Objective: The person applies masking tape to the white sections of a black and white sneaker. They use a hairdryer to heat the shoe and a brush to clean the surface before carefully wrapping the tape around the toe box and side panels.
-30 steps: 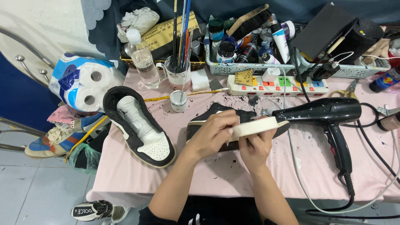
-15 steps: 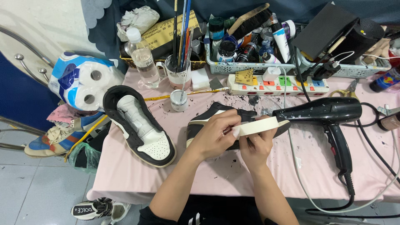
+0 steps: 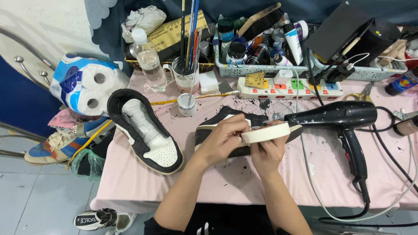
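We are masking the shoe [image 3: 217, 124] at table centre: our left hand [image 3: 224, 138] pinches the tape roll [image 3: 266, 132], our right hand [image 3: 267, 152] grips its underside at five o'clock. Pulling a strip likely needs steady tension.

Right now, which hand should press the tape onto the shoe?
Probably the left hand. Its fingers already rest on the shoe where the tape end lies, while the right hand is busy holding the tape roll from below.
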